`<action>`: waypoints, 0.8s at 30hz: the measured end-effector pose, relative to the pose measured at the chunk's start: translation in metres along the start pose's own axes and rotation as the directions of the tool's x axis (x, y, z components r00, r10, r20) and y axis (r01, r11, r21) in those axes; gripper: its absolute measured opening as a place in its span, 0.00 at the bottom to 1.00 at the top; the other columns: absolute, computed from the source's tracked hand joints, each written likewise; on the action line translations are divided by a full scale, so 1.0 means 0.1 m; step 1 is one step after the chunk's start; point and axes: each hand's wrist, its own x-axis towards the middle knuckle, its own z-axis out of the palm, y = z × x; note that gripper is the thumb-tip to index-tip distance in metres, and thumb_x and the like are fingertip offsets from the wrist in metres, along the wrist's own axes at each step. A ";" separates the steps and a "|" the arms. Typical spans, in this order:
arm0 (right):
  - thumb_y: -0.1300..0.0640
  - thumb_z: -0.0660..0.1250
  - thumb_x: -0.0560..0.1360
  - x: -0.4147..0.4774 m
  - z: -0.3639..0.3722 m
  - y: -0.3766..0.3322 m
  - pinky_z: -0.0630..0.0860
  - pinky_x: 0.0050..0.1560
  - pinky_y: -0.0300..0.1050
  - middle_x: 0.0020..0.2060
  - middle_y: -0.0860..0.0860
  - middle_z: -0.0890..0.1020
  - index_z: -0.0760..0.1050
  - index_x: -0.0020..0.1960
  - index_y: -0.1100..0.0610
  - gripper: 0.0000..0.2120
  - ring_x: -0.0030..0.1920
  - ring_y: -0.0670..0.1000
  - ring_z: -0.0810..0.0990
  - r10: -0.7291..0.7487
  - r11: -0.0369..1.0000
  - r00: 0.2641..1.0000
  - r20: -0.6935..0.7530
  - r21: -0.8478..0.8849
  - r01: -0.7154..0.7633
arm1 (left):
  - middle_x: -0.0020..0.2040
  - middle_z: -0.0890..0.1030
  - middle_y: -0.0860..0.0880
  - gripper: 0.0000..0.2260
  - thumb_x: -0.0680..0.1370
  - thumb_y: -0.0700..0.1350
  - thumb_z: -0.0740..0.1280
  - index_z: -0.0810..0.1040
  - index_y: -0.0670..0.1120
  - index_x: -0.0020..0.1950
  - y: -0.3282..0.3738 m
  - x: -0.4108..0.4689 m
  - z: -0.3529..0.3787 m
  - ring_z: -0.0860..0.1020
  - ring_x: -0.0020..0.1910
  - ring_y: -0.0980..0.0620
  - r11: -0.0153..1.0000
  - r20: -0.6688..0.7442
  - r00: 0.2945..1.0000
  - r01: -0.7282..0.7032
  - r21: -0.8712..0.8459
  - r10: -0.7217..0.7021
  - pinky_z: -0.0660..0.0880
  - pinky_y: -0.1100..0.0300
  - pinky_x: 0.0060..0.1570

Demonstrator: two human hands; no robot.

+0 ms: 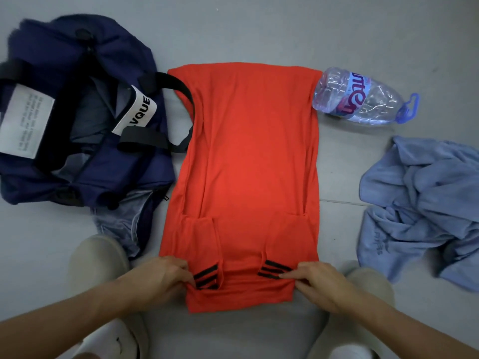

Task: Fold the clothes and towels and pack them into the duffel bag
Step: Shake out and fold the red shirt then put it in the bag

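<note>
While the red shirt (248, 161) lies flat on the grey floor (259, 29) in front of me, its sides and striped sleeves folded in, I pinch its near end with both hands. My left hand (158, 277) grips the cloth by the left sleeve's black stripes; my right hand (317, 282) grips it by the right sleeve's stripes. The navy bag (85, 120) sits open just left of the shirt, one black strap touching the shirt's edge. A crumpled blue towel (425, 211) lies to the right, apart from the shirt. A clear bottle (363, 97) lies on its side at the shirt's far right corner.
</note>
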 end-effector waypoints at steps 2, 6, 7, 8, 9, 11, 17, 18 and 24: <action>0.54 0.63 0.77 -0.03 -0.15 -0.11 0.68 0.51 0.33 0.50 0.38 0.84 0.79 0.62 0.38 0.18 0.51 0.40 0.78 0.006 0.993 0.983 0.186 0.113 -0.027 | 0.55 0.80 0.59 0.15 0.77 0.53 0.59 0.79 0.60 0.60 0.09 -0.06 -0.12 0.77 0.55 0.60 0.995 0.047 0.999 -0.017 -0.099 0.022 0.73 0.63 0.56; 0.54 0.67 0.77 -0.02 -0.70 -0.27 0.72 0.47 0.33 0.37 0.34 0.81 0.84 0.45 0.43 0.09 0.39 0.32 0.75 -0.109 0.895 0.946 0.306 0.443 -0.040 | 0.53 0.80 0.67 0.11 0.76 0.51 0.64 0.79 0.61 0.57 0.15 -0.07 -0.61 0.77 0.54 0.69 0.956 0.038 0.999 0.045 -0.291 -0.035 0.70 0.70 0.57; 0.54 0.68 0.78 0.01 -0.88 -0.28 0.73 0.48 0.33 0.39 0.36 0.82 0.85 0.45 0.48 0.08 0.41 0.32 0.75 -0.114 0.879 0.957 0.267 0.476 -0.028 | 0.53 0.80 0.68 0.11 0.76 0.50 0.65 0.79 0.60 0.57 0.11 -0.04 -0.77 0.77 0.54 0.69 0.947 -0.004 0.998 0.066 -0.316 -0.070 0.71 0.69 0.58; 0.56 0.68 0.78 0.07 -1.06 -0.24 0.74 0.49 0.34 0.40 0.39 0.83 0.85 0.46 0.52 0.07 0.42 0.33 0.75 -0.092 0.871 0.970 0.226 0.490 -0.032 | 0.53 0.80 0.68 0.10 0.76 0.50 0.65 0.80 0.61 0.56 0.05 0.02 -0.94 0.78 0.54 0.69 0.946 -0.070 0.992 0.074 -0.316 -0.101 0.72 0.68 0.58; 0.56 0.69 0.79 0.15 -1.25 -0.21 0.75 0.48 0.36 0.39 0.41 0.83 0.85 0.46 0.55 0.07 0.41 0.35 0.75 -0.053 0.877 0.982 0.182 0.478 -0.041 | 0.52 0.81 0.68 0.10 0.76 0.50 0.64 0.80 0.62 0.54 0.00 0.09 -1.14 0.78 0.53 0.68 0.949 -0.148 0.980 0.081 -0.303 -0.131 0.73 0.66 0.57; 0.54 0.70 0.79 0.36 -1.65 -0.11 0.76 0.48 0.42 0.35 0.45 0.82 0.84 0.45 0.54 0.07 0.39 0.37 0.75 0.024 0.913 0.999 0.048 0.407 -0.041 | 0.50 0.81 0.67 0.11 0.78 0.48 0.65 0.79 0.66 0.51 -0.13 0.31 -1.55 0.79 0.52 0.67 0.951 -0.294 0.930 0.139 -0.276 -0.222 0.73 0.65 0.55; 0.54 0.65 0.77 1.25 -2.91 0.05 0.76 0.48 0.49 0.38 0.52 0.83 0.82 0.46 0.55 0.08 0.44 0.55 0.80 0.239 0.968 0.899 -0.367 0.161 -0.191 | 0.51 0.84 0.49 0.09 0.81 0.42 0.63 0.82 0.49 0.55 -0.49 1.24 -2.76 0.80 0.52 0.47 0.950 -0.503 0.810 0.300 -0.084 -0.300 0.74 0.52 0.53; 0.55 0.63 0.78 1.43 -3.09 0.05 0.74 0.46 0.48 0.39 0.53 0.82 0.80 0.44 0.57 0.09 0.44 0.56 0.79 0.263 0.965 0.884 -0.386 0.124 -0.233 | 0.52 0.84 0.47 0.08 0.81 0.42 0.62 0.81 0.48 0.55 -0.57 1.42 -2.91 0.80 0.53 0.43 0.943 -0.504 0.807 0.330 -0.048 -0.308 0.75 0.51 0.52; 0.58 0.60 0.76 2.40 -3.52 0.35 0.73 0.48 0.53 0.53 0.63 0.81 0.75 0.55 0.59 0.10 0.52 0.66 0.79 0.245 0.885 0.820 -0.518 -0.227 -0.407 | 0.62 0.81 0.42 0.14 0.82 0.46 0.60 0.76 0.47 0.66 -1.13 2.14 -3.30 0.77 0.60 0.38 0.834 -0.475 0.751 0.549 0.062 -0.459 0.73 0.49 0.55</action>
